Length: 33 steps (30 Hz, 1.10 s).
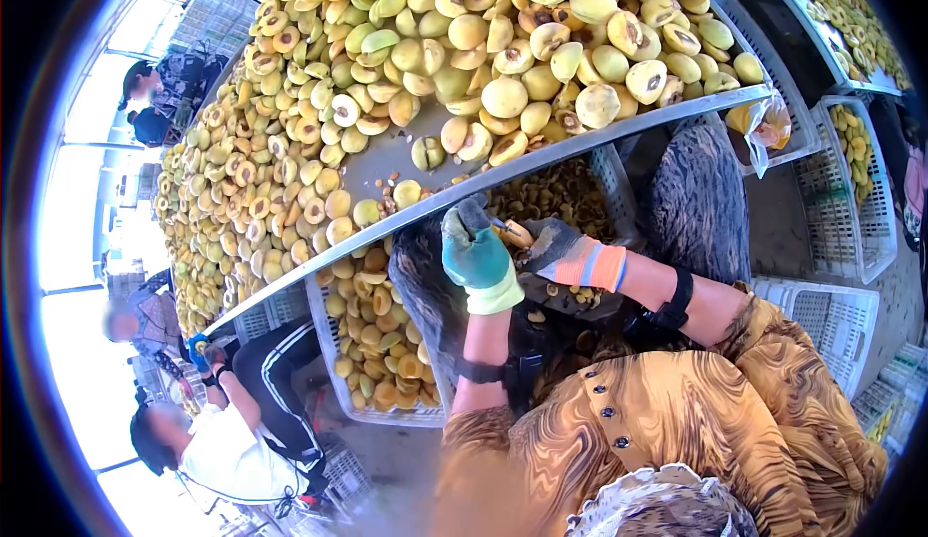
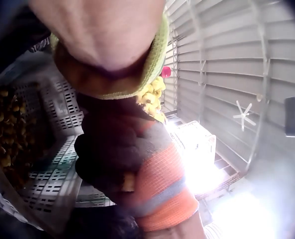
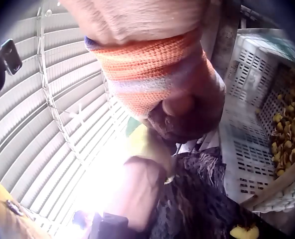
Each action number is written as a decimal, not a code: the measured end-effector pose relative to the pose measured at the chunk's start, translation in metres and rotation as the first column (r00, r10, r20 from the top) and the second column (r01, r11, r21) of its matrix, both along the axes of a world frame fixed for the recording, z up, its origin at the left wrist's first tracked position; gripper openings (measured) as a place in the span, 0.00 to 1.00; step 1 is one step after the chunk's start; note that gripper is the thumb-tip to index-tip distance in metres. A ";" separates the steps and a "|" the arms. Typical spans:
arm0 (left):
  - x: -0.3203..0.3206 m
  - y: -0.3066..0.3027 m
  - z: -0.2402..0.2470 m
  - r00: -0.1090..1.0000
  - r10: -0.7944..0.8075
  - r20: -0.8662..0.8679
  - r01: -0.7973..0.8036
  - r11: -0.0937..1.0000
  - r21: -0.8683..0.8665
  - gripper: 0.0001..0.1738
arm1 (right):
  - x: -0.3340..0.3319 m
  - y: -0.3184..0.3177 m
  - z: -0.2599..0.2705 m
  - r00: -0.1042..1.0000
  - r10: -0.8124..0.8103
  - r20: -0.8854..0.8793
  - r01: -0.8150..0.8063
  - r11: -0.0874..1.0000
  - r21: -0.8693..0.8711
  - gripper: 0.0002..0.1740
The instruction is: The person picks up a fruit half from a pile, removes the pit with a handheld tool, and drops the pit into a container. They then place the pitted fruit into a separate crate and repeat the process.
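My right hand (image 1: 572, 253), in a dark glove with an orange cuff, grips a wooden handle (image 1: 516, 234). The handle's end also shows in the left wrist view (image 2: 129, 182) and the right wrist view (image 3: 178, 104). Close beside it, at the metal table edge, is my left hand (image 1: 476, 252) in a teal glove with a yellow-green cuff. Its fingers bend toward the tool's front end; whether they hold anything is hidden. Halved yellow fruit (image 1: 503, 97) lies heaped on the table just beyond both hands.
Below the hands stands a crate of dark pieces (image 1: 551, 194). A crate of fruit halves (image 1: 329, 344) is at the left, and white crates (image 1: 841, 319) stand at the right. The table's metal rim (image 1: 387, 223) runs diagonally. A seated person (image 1: 242, 450) works at the lower left.
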<state>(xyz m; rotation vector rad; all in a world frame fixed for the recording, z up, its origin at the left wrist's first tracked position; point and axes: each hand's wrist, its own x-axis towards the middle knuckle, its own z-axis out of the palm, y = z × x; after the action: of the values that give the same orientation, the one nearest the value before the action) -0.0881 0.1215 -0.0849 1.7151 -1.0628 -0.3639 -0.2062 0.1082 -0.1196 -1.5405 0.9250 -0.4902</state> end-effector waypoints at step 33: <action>0.031 0.002 0.029 0.884 -0.391 0.257 0.422 0.903 -0.079 0.05 | -0.025 -0.006 0.045 0.932 0.203 0.301 -0.337 0.790 0.512 0.14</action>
<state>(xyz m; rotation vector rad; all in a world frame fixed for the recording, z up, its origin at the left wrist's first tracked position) -0.0568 0.1236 -0.0562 1.4311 -1.5978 -0.3481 -0.2310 0.1026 -0.0743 -1.0238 0.5751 -0.1558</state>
